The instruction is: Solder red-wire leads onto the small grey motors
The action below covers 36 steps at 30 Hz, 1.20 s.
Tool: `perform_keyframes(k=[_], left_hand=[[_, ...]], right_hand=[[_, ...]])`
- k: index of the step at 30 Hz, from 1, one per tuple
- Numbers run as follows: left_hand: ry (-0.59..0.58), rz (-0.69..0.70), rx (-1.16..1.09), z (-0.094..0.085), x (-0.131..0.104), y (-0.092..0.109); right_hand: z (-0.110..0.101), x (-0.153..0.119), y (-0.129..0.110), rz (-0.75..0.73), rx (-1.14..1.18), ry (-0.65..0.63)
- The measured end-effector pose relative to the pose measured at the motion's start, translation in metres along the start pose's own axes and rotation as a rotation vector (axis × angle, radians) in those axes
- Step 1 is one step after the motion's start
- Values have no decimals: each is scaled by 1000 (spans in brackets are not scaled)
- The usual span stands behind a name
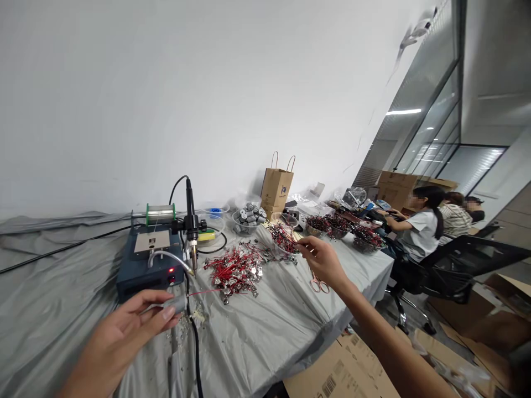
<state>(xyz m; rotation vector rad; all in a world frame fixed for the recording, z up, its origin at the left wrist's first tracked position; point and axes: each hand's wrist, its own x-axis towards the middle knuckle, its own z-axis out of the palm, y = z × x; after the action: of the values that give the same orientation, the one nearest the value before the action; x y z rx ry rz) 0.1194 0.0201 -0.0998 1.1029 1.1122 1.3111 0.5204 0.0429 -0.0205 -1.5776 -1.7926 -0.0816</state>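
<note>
My left hand [136, 326] is closed on a small grey cylinder [178, 303], from which a red wire [203, 292] sticks out to the right. It is held in front of a blue soldering machine [136, 260] with an upright iron [191, 232]. My right hand [317, 255] reaches to the right side of a clear bowl of red and black wired parts [282, 236]; its fingertips are pinched together, and anything between them is too small to make out. A pile of red-wired metal parts [234, 271] lies between my hands.
Scissors [319, 284] lie below my right hand. Behind are a bowl of grey cylinders [248, 216], a paper bag [277, 188] and more bowls of wired parts [367, 237]. A black cable [194, 348] crosses the cloth. People sit at the far right.
</note>
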Motion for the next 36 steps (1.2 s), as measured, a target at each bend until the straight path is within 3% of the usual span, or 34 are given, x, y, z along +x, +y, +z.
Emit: perform_keyframes(k=[8, 13, 16, 25, 28, 36], left_hand=[[-3, -3, -45, 4, -6, 3], [-19, -1, -87, 5, -8, 6], [-28, 9, -63, 7, -9, 8], [-44, 11, -53, 7, -11, 9], [-52, 10, -47, 8, -12, 8], [-65, 25, -21, 8, -15, 9]], right_hand=[[-3, 4, 8, -20, 165, 55], [-3, 10, 5, -59, 179, -14], [0, 14, 5, -42, 184, 36], [10, 29, 19, 26, 264, -36], [11, 31, 22, 75, 296, 3], [5, 46, 18, 135, 415, -45]])
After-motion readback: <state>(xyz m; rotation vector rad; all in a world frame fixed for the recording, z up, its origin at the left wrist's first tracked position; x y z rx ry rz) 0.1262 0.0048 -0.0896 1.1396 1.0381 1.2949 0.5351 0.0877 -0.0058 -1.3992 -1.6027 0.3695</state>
